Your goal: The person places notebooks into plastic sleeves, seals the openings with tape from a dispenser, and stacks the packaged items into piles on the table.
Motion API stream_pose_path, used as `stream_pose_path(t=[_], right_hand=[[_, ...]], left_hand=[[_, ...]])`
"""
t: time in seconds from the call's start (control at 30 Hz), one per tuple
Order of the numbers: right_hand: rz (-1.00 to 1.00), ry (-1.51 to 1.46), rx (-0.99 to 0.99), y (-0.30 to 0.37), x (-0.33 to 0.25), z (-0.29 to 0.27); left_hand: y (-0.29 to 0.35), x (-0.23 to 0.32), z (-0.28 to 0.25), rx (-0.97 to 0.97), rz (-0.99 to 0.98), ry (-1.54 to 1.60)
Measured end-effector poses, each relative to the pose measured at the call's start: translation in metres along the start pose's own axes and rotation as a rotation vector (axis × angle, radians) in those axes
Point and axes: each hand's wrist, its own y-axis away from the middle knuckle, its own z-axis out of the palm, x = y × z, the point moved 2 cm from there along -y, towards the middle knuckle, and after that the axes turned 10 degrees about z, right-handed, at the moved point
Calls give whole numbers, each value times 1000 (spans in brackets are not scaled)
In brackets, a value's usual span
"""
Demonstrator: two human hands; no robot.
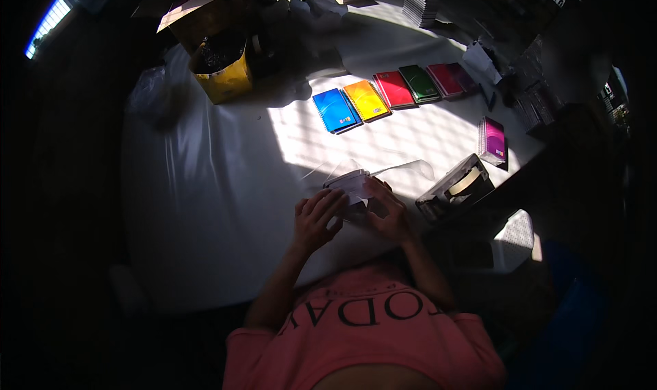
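Observation:
Close in front of me, a small pale-topped bundle [350, 183] sits between my hands, with clear plastic film [415, 167] spreading from it. What is inside the bundle is hard to make out in the shade. Curled fingers of my left hand [317, 217] press on its left near side. On the other side, my right hand [387, 213] has its fingers bent over the right edge. Beyond lies a row of small spiral notebooks: blue [337, 110], yellow [367, 100], red [395, 89], green [419, 83] and dark red [445, 80].
A tape dispenser [457, 188] with a roll stands right of my hands, near the table edge. Past it is a purple spiral notebook stack [492, 140]. A yellow box [226, 80] stands far left by crumpled plastic [148, 91]. A tall stack [421, 3] rises at the back.

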Motion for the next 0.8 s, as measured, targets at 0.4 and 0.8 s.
stream_pose_path(t=[0.4, 0.8], right_hand=[[-136, 293, -179, -27, -12, 0], [491, -167, 816, 40, 25, -42]], left_hand=[[-23, -19, -26, -192, -19, 390], [-43, -51, -39, -571, 167, 132]])
